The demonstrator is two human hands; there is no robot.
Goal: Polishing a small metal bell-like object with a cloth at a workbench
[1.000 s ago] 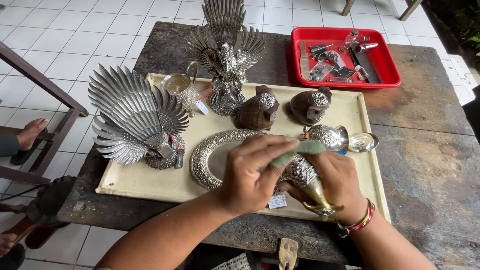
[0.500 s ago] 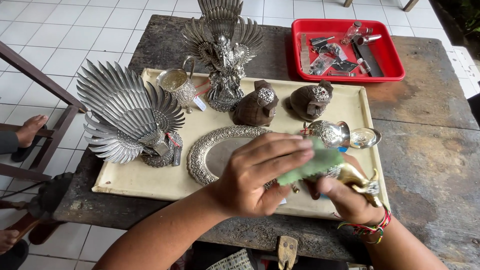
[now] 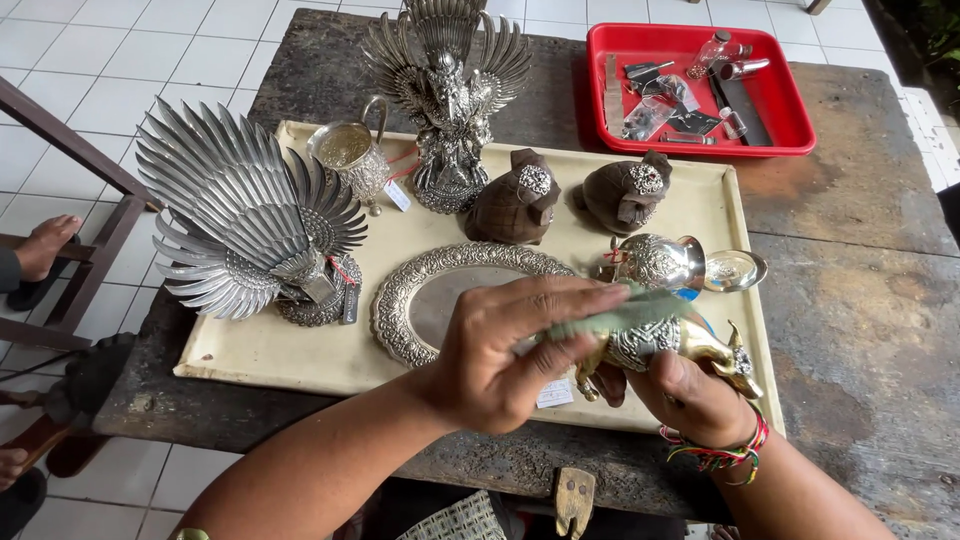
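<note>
Underneath, right hand (image 3: 690, 395): grip closed from below around belly and legs of a small gold animal figurine (image 3: 672, 345), held just above the near edge of the cream tray (image 3: 300, 355). Left hand (image 3: 505, 345): fingers pinched on a folded green cloth (image 3: 620, 312), pressed flat on the figurine's back and left flank. Cloth directly over the piece; left hand on top and to the left, right hand beneath and to the right, both touching it. Long axis of figurine roughly level, running left to right, head with small horns at far right, tilted slightly down. Body gold-coloured and glossy, banded at the middle with a chased silver saddle. White tag (image 3: 553, 392) hanging below.

Beyond, on tray: oval silver dish (image 3: 420, 300) just left of the hands; tipped silver goblet (image 3: 665, 262) behind; two dark carved turtles (image 3: 515, 205); silver cup (image 3: 350, 155); winged statue (image 3: 447, 90); fan-tailed silver bird (image 3: 240, 215). Red tray (image 3: 785, 110) of small tools far right on the worn surface (image 3: 860, 290).
</note>
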